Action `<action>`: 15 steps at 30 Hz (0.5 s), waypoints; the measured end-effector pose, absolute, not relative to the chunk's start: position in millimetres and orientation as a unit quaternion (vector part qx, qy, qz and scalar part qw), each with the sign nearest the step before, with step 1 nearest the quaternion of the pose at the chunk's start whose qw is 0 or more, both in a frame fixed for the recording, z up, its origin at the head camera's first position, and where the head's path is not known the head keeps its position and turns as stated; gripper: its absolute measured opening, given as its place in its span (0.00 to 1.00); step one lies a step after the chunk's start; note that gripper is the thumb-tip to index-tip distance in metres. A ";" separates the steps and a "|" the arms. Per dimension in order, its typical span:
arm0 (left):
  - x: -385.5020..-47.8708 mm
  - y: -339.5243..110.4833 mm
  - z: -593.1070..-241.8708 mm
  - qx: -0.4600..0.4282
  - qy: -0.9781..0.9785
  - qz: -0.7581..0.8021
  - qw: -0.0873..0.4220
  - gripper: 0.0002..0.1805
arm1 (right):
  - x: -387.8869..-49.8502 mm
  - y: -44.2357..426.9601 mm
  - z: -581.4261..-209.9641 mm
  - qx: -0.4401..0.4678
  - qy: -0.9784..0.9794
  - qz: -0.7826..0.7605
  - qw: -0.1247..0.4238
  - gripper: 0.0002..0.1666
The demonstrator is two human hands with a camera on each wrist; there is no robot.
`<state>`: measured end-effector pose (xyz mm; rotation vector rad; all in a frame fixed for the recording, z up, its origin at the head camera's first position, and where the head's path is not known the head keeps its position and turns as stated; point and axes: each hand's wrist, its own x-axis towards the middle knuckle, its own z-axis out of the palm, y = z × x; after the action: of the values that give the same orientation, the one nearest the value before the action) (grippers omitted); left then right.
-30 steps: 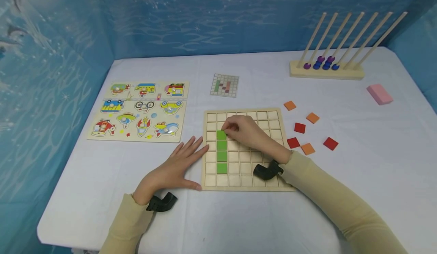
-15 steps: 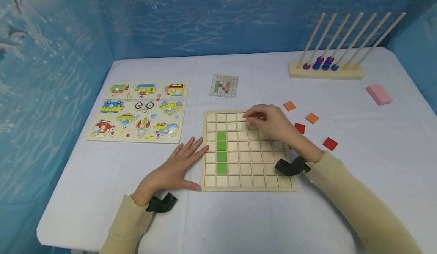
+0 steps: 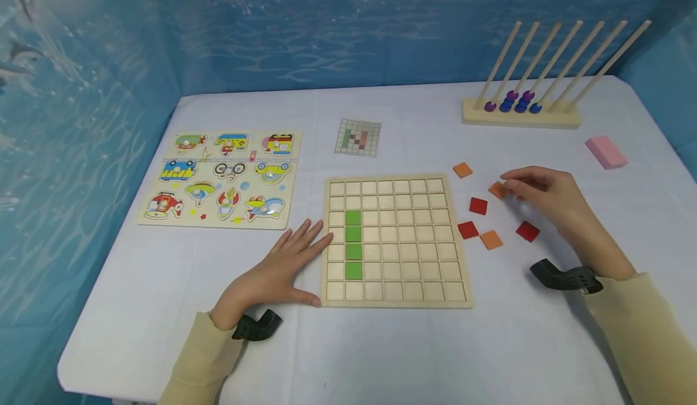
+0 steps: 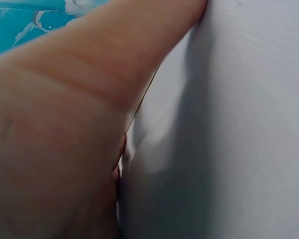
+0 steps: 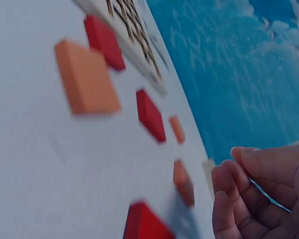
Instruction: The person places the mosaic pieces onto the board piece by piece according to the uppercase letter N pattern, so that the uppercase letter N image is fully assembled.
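In the head view my left hand (image 3: pixel 278 272) lies with spread fingers, touching the left edge of the wooden grid board (image 3: pixel 400 291). Green square tiles (image 3: pixel 353 243) form a column in the board's second column from the left. My right hand (image 3: pixel 550 199) is above the table to the right, its bent fingertips beside an orange tile (image 3: pixel 497 190). In the right wrist view a gap shows between those fingers and the orange tile (image 5: pixel 183 181); nothing is held. Red tiles (image 3: pixel 478 206) and other orange tiles (image 3: pixel 490 240) lie loose right of the board.
A printed pattern card (image 3: pixel 357 137) lies behind the board. To the left is a vehicle peg puzzle (image 3: pixel 218 178). A bead rack with upright rods (image 3: pixel 521 117) stands at the back right, near a pink block (image 3: pixel 606 152). Blue cloth hangs behind the white table.
My right hand has moved from the top green tile across the board, rightward to the loose orange tile. The left hand has stayed in place.
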<state>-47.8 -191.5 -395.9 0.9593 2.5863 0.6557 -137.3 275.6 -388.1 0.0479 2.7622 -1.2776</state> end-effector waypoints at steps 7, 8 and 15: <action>-47.5 -191.6 -394.6 0.336 0.899 0.236 0.151 0.60 | -137.7 286.2 -400.0 0.045 0.917 -0.391 0.059 0.33; -47.6 -191.7 -394.5 0.336 0.899 0.236 0.151 0.60 | -137.2 285.0 -400.5 0.042 0.919 -0.388 0.056 0.33; -48.1 -192.0 -394.8 0.337 0.899 0.237 0.151 0.60 | -134.8 275.4 -397.5 -0.014 0.940 -0.341 0.023 0.25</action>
<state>-48.1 -192.0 -394.8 0.9665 2.5804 0.6796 -134.8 275.4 -397.5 -0.0437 2.9093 -1.0574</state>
